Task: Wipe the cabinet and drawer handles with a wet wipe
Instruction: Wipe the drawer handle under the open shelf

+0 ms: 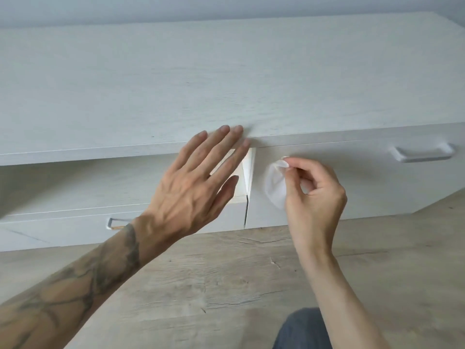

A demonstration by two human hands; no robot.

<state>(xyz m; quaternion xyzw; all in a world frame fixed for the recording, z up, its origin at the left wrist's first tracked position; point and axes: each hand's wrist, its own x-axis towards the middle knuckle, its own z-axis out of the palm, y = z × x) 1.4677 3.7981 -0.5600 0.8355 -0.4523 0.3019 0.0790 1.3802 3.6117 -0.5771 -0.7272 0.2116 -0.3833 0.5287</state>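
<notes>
A low white cabinet (226,79) fills the upper view. My left hand (198,185) is spread flat with its fingertips at the front edge of the cabinet top, over an open drawer (75,200) on the left. My right hand (314,195) pinches a small white wet wipe (274,185) in front of the right drawer front (364,182). A pale bar handle (422,153) sits on that front, well to the right of the wipe. A metal handle (118,222) shows on the open drawer, partly hidden behind my left wrist.
Light wood-look floor (201,278) lies below the cabinet. My knee in dark blue fabric (302,328) shows at the bottom edge. A grey wall (151,8) stands behind the cabinet.
</notes>
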